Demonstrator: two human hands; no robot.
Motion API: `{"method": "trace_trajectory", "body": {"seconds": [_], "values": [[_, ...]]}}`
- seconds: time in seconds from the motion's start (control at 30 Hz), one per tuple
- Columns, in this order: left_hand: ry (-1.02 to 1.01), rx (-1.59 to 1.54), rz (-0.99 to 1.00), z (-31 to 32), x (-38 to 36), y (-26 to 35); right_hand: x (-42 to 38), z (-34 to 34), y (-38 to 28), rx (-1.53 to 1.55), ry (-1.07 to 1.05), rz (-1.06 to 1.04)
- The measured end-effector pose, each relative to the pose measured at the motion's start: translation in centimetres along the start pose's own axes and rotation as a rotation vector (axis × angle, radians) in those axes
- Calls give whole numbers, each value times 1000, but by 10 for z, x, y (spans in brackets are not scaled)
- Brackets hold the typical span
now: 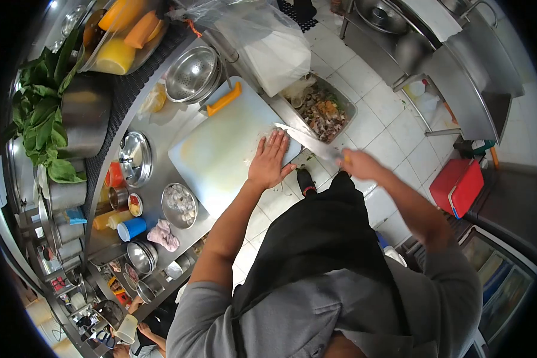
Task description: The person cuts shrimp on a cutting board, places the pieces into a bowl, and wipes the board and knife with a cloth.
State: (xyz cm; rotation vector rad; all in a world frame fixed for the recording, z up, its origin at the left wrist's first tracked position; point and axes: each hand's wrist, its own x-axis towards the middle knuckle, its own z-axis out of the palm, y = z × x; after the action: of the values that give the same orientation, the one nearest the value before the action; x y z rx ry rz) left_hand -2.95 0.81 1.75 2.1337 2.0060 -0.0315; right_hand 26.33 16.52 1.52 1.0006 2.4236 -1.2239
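Observation:
My left hand (268,161) lies flat with fingers stretched out near the right edge of a white cutting board (212,140). A few small bits show on the board beside its fingers; whether anything lies under the palm is hidden. My right hand (361,166), slightly blurred, is closed around the handle of a large knife (309,142). The wide blade points left, its tip at the board's edge close to my left fingertips. A yellow-handled tool (224,99) lies across the board's far corner. Beside the board's near left side stands a metal bowl (179,206) of pale, whitish pieces.
Metal colanders (192,73) and a pot lid (135,158) stand left of the board, with a blue cup (131,229) and a pinkish cloth (163,235). A scrap bin (323,110) stands beyond the board. A red cooler (456,188) is on the right. Another person's arm (152,335) shows lower left.

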Motion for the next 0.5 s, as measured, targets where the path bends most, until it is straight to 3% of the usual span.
{"method": "trace_trajectory", "body": {"seconds": [0.17,0.5], "values": [[-11,-13,13,7,0,0,-52,86,-16,315,160,-70],[-24,41,0,11,2,2,-93,124,-32,395,147,64]]}}
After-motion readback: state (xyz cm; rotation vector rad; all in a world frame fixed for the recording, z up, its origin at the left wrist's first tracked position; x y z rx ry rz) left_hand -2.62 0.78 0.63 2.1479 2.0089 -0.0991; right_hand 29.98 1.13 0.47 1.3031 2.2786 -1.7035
